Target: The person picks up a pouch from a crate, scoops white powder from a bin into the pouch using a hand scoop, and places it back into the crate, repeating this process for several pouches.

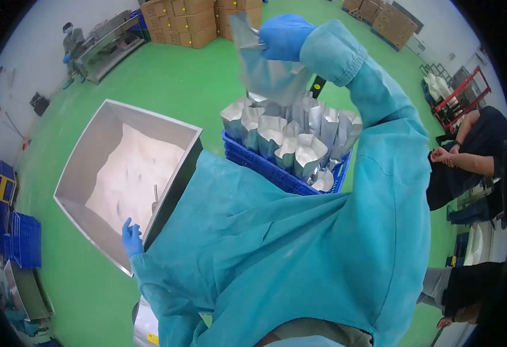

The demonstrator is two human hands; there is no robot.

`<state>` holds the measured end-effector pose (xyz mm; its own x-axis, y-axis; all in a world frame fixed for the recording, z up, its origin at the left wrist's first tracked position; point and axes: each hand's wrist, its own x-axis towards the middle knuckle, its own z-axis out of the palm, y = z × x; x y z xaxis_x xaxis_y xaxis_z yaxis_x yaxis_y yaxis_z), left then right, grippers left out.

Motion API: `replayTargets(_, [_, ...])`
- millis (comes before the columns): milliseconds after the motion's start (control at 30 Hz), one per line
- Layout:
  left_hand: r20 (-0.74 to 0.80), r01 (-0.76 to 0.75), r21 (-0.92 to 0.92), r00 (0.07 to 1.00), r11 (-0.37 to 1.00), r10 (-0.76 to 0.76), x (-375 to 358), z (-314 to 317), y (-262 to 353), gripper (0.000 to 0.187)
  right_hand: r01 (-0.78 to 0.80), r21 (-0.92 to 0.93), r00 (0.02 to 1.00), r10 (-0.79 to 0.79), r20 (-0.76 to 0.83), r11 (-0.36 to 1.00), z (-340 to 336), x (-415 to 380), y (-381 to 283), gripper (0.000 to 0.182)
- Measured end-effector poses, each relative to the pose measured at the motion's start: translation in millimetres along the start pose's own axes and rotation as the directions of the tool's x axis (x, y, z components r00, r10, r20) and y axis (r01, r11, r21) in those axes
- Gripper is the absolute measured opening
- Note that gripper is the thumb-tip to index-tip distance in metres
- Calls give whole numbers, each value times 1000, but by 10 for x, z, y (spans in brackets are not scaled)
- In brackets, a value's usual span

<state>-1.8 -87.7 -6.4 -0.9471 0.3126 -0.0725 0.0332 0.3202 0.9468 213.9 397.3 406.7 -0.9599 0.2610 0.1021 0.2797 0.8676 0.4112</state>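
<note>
My right hand [287, 37], in a blue glove, grips the upper part of a silver pouch [274, 78]. That pouch hangs over a blue crate [265, 162] packed with several open, upright silver pouches [308, 151], some showing white powder inside. At the lower left, my left hand [132, 236], also gloved in blue, is at the near edge of a large metal bin [198, 136], its fingers apart and holding nothing. White powder [135, 168] covers the bin's bottom. A metal scoop [155, 199] stands partly in the powder by the right wall.
Behind are stacked cardboard boxes [184, 23] and a seated person [73, 49] beside a metal bench [111, 52]. Two people in dark clothes are at the right, near a red cart [467, 95]. Blue crates [25, 240] stand at the far left.
</note>
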Motion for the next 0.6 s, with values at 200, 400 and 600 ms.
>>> replayTargets(200, [45, 58, -37, 997, 998, -56, 35, 56, -442, 39, -168, -104, 947, 190, 259, 980, 1204, -245, 806, 28])
replayTargets(400, [-35, 41, 157, 999, 987, -36, -99, 62, -366, 36, -78, -9, 959, 78, 271, 997, 3474, -504, 658, 21])
replayTargets(600, [-40, -41, 216, 998, 975, 51, -294, 32, 23, 36, -356, 215, 889, 260, 376, 909, 3471, -581, 639, 32])
